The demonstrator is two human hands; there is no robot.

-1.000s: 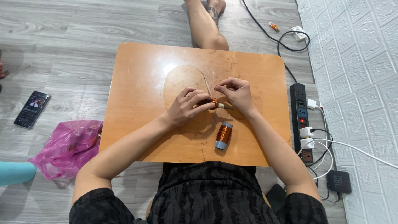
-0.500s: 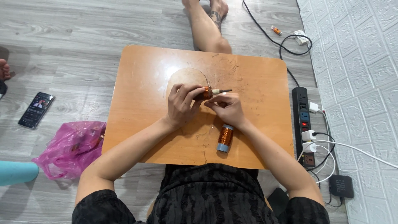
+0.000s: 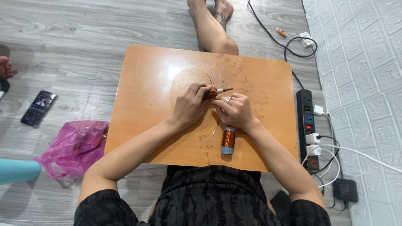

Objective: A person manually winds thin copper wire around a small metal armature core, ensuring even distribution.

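- Roughly mid-table: both hands meet over the low wooden table, just far of centre.
- Left hand has its grip closed around a small rod wound with copper wire; the coil shows at the fingertips, and the bare metal tip pokes out to the right.
- Long axis of the rod runs left-right, nearly level, tip pointing right and slightly far.
- Right hand sits just right and near of the rod, fingers pinched narrow; a thin wire seems to pass through them, though too fine to be sure.
- Rod lies touching the left grip, just far-left of the right fingertips; left hand is the nearer, being the holder.
- Copper wire spool lies on its side on the table, just near of the right hand, long axis near-far.
- Off-table: pink plastic bag and phone on the floor at left; power strip at right.
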